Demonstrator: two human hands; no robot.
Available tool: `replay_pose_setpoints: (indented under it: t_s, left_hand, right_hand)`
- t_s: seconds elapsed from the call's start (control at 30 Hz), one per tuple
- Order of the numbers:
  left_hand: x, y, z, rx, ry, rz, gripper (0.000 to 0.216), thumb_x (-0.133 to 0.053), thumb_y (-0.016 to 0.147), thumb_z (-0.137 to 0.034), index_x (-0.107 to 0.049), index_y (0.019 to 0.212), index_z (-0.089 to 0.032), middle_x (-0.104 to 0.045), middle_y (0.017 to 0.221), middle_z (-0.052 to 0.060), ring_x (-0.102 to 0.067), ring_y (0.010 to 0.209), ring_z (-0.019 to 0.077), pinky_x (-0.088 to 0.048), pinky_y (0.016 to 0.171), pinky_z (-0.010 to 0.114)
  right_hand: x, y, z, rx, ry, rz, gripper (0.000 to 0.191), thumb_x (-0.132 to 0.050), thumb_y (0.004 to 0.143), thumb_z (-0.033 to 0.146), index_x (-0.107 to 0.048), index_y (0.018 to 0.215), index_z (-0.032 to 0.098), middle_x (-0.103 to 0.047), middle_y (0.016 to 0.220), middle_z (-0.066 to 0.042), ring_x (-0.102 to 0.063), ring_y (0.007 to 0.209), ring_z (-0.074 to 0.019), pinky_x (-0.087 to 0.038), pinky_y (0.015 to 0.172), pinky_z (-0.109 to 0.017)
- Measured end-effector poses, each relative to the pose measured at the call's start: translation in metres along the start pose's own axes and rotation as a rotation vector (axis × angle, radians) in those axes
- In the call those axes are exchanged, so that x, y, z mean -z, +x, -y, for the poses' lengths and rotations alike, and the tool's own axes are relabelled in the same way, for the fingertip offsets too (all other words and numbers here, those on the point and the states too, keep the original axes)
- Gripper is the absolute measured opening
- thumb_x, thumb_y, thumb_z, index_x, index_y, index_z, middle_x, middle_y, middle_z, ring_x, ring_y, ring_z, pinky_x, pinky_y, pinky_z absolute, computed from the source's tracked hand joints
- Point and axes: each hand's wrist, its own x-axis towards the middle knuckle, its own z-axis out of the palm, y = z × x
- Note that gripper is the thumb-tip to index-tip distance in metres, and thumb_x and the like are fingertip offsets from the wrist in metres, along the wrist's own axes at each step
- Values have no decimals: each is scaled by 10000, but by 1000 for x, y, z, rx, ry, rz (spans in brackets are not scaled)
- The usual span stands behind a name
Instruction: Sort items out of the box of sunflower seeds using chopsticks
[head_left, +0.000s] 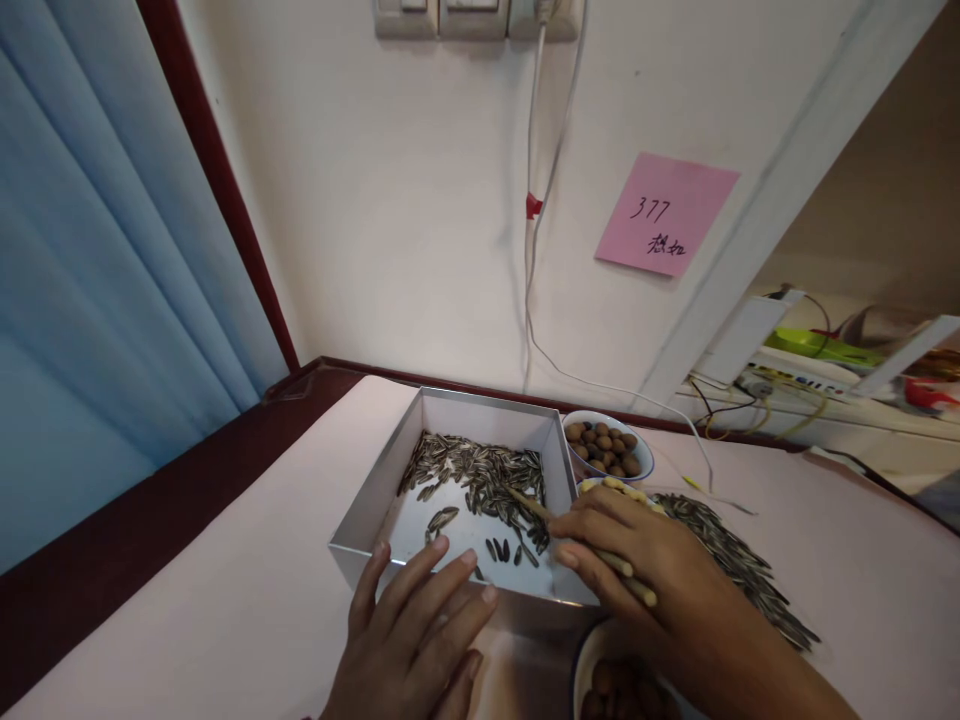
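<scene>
A white cardboard box (pixel 375 490) on the pale pink tabletop holds a heap of striped sunflower seeds (pixel 480 475). My right hand (pixel 637 555) is closed around a pair of wooden chopsticks (pixel 536 507), whose tips reach into the seeds near the box's right wall. My left hand (pixel 412 625) lies on the box's near rim, fingers stretched out and apart, holding nothing.
A small bowl of brown nuts (pixel 607 447) stands behind the box's right corner. More sunflower seeds (pixel 731 555) lie loose on the table to the right. Another bowl (pixel 611 675) sits at the bottom edge under my right wrist. Cables hang down the wall; a pink sticky note (pixel 664 215) is stuck there.
</scene>
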Motion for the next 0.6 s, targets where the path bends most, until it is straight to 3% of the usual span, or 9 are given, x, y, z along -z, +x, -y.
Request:
replay_pose_setpoints:
  t_s: [0.3, 0.6]
  left_hand:
    - [1, -1, 0, -4, 12, 5, 282, -567, 846, -246, -657, 1108, -296, -662, 1200, -18, -525, 1212, 186, -241, 1134, 441]
    - [2, 1, -1, -6, -14, 2, 273, -561, 843, -224, -669, 1088, -277, -666, 1187, -10, -526, 1208, 188, -225, 1143, 435]
  right_hand:
    - [8, -3, -1, 46, 116, -217, 212, -411, 992, 322, -576, 872, 262, -569, 831, 33, -536, 779, -99, -414, 677, -230]
    - [-5, 3, 0, 29, 166, -120, 204, -426, 983, 294, -596, 881, 245, -576, 874, 10, -544, 835, -118, -420, 741, -258]
